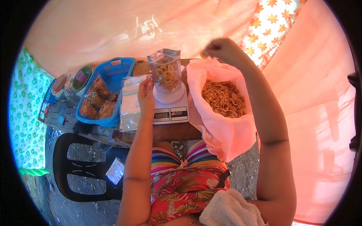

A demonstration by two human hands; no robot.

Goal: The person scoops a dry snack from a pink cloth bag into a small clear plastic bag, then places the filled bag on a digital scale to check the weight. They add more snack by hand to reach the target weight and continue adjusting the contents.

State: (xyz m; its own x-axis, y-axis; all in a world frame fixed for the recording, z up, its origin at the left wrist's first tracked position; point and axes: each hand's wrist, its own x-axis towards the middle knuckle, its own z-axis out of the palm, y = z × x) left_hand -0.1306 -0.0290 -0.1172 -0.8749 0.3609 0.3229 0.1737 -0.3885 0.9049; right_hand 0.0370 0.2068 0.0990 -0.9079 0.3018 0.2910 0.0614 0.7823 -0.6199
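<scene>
A clear stand-up pouch, partly filled with curled golden-brown chips, stands upright on the round platform of a white kitchen scale. My left hand is beside the pouch's left edge, fingers pointing up and loosely bent; nothing shows in it, and whether it touches the pouch is unclear. My right hand is raised beyond the far edge of a pink cloth-lined sack, its fingers closed on a small yellowish chip. Inside the sack lies a heap of loose chips.
Left of the scale lie flat stacked pouches. A blue basket holds several filled bags. Further left are lidded tubs. A black plastic chair with a small packet stands below; pink sheeting hangs around.
</scene>
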